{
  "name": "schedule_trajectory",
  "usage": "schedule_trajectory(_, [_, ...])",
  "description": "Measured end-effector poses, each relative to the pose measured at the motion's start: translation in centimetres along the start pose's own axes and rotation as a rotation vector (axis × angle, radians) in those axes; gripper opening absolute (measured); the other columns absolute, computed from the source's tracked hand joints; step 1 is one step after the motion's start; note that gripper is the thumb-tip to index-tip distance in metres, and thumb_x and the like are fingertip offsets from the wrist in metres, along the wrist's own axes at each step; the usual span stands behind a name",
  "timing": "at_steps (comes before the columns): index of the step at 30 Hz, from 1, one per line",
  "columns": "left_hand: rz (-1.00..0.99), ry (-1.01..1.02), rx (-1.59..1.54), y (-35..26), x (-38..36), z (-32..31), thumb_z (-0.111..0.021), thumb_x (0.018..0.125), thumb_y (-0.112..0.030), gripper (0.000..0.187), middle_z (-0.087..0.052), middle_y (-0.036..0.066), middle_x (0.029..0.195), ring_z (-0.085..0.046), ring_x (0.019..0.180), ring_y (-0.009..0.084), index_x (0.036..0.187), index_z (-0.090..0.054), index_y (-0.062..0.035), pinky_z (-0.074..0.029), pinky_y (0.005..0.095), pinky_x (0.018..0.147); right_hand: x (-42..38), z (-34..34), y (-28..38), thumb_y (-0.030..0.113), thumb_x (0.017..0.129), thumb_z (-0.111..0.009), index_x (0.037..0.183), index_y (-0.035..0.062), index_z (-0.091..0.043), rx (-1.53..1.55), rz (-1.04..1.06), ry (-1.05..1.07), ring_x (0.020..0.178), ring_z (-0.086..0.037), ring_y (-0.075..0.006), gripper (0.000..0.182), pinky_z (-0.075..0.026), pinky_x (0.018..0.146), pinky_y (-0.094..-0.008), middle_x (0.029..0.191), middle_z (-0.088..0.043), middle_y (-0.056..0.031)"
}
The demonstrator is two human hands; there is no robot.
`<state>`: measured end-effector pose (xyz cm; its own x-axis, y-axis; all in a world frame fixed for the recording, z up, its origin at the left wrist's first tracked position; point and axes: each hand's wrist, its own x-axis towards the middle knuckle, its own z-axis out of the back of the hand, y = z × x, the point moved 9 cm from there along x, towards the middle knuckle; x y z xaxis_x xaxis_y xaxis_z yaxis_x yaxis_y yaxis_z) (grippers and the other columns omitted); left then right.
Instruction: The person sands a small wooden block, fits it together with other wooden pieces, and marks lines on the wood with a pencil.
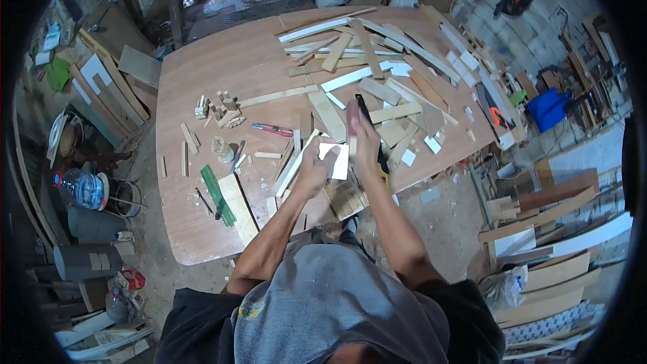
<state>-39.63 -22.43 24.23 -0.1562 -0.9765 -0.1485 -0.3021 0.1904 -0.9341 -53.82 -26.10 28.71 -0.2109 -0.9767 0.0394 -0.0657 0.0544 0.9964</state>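
Note:
My left hand is closed on a small white square board, with the thumb over its face. Beside it, my right hand grips a reddish-brown block that looks like a sanding block, held upright along the board's right edge. Whether block and board touch is hard to see. A long black tool with a yellow part lies behind my right hand, mostly hidden. Below the hands is a wooden piece at the table's near edge.
Wood strips are heaped over the table's far right. On the left of the table are small wood pieces, a red utility knife, a jar and a green strip. Boards lean at right.

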Motion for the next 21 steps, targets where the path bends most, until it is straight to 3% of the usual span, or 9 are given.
schedule_trajectory(2, [-0.063, -0.01, 0.069, -1.6, -0.2, -0.7, -0.063, 0.099, -0.016, 0.021, -0.062, 0.003, 0.081, -0.058, 0.065, 0.0069, 0.112, -0.052, -0.0048, -0.046, 0.0243, 0.052, 2.6, 2.0, -1.0, 0.032, 0.098, -0.059, 0.141, -0.0072, -0.049, -0.064, 0.088, -0.091, 0.124, -0.055, -0.0244, 0.06, -0.038, 0.108, -0.0314, 0.139, -0.058, -0.0161])
schedule_trajectory(5, [-0.143, -0.065, -0.045, -1.7, 1.3, 1.2, -0.063, 0.099, -0.016, 0.024, -0.062, 0.004, 0.085, -0.059, 0.07, 0.0081, 0.115, -0.05, -0.0047, -0.048, 0.0252, 0.056, 0.3, 3.3, -1.9, 0.032, 0.096, -0.063, 0.146, -0.0023, -0.046, 0.371, -0.151, -0.077, 0.126, -0.053, -0.0216, 0.063, -0.039, 0.108, -0.031, 0.143, -0.054, -0.0125])
schedule_trajectory(12, [-0.205, -0.057, 0.107, -4.1, -0.2, 1.2, -0.065, 0.095, -0.008, 0.03, -0.064, 0.007, 0.094, -0.062, 0.077, 0.0105, 0.12, -0.049, -0.0048, -0.052, 0.026, 0.062, -7.4, 2.8, -5.2, 0.037, 0.097, -0.064, 0.148, 0.0003, -0.043, 0.428, -0.323, -0.024, 0.123, -0.053, -0.0187, 0.066, -0.041, 0.104, -0.0309, 0.138, -0.055, -0.0092])
schedule_trajectory(14, [-0.15, -0.009, 0.142, -3.3, -0.3, 1.1, -0.066, 0.094, -0.006, 0.03, -0.065, 0.007, 0.096, -0.063, 0.08, 0.0105, 0.12, -0.05, -0.0042, -0.053, 0.026, 0.064, -8.4, 2.6, -5.2, 0.034, 0.102, -0.056, 0.148, 0.0049, -0.043, 0.381, -0.367, -0.043, 0.105, -0.06, -0.0159, 0.056, -0.05, 0.088, -0.0305, 0.127, -0.059, -0.0059])
schedule_trajectory(16, [-0.156, 0.079, 0.129, -2.4, 0.2, 0.7, -0.069, 0.092, -0.006, 0.031, -0.068, 0.007, 0.1, -0.066, 0.084, 0.012, 0.117, -0.052, -0.0043, -0.054, 0.0261, 0.067, -8.6, 2.4, -5.1, 0.035, 0.102, -0.056, 0.15, 0.0066, -0.041, 0.41, -0.383, -0.054, 0.105, -0.059, -0.015, 0.058, -0.049, 0.088, -0.0297, 0.128, -0.059, -0.0054])
schedule_trajectory(17, [-0.13, 0.141, 0.059, -1.0, 0.2, 0.7, -0.069, 0.092, -0.009, 0.019, -0.064, 0.009, 0.114, -0.064, 0.098, 0.0139, 0.108, -0.059, -0.0042, -0.052, 0.0294, 0.082, -8.5, 2.3, -4.9, 0.035, 0.101, -0.057, 0.151, 0.0067, -0.04, 0.392, -0.351, -0.056, 0.105, -0.059, -0.0147, 0.06, -0.05, 0.087, -0.0295, 0.129, -0.058, -0.0053])
schedule_trajectory(18, [-0.125, 0.151, 0.062, -1.2, -0.2, 0.5, -0.069, 0.092, -0.009, 0.019, -0.064, 0.009, 0.114, -0.064, 0.098, 0.0139, 0.108, -0.059, -0.0042, -0.052, 0.0294, 0.082, -8.4, 2.4, -4.7, 0.036, 0.101, -0.057, 0.152, 0.0067, -0.039, 0.375, -0.32, -0.057, 0.104, -0.059, -0.0143, 0.061, -0.05, 0.087, -0.0292, 0.129, -0.058, -0.0052])
schedule_trajectory(20, [-0.303, 0.359, 0.207, -2.7, -1.7, -1.5, -0.069, 0.092, -0.018, 0.017, -0.052, 0.009, 0.136, -0.052, 0.122, 0.0179, 0.101, -0.062, -0.0051, -0.04, 0.0363, 0.104, -8.2, 2.5, -5.4, 0.036, 0.101, -0.057, 0.152, 0.0057, -0.038, 0.366, -0.312, -0.051, 0.114, -0.057, -0.0163, 0.063, -0.047, 0.095, -0.0305, 0.136, -0.055, -0.007])
schedule_trajectory(21, [-0.197, 0.43, 0.035, -2.8, -2.4, -2.2, -0.066, 0.091, -0.023, 0.017, -0.038, 0.005, 0.15, -0.034, 0.139, 0.0201, 0.096, -0.065, -0.0062, -0.025, 0.039, 0.113, -8.1, 2.2, -5.0, 0.035, 0.101, -0.057, 0.152, 0.0023, -0.038, 0.371, -0.26, -0.055, 0.124, -0.051, -0.0177, 0.063, -0.04, 0.104, -0.0308, 0.143, -0.05, -0.0094])
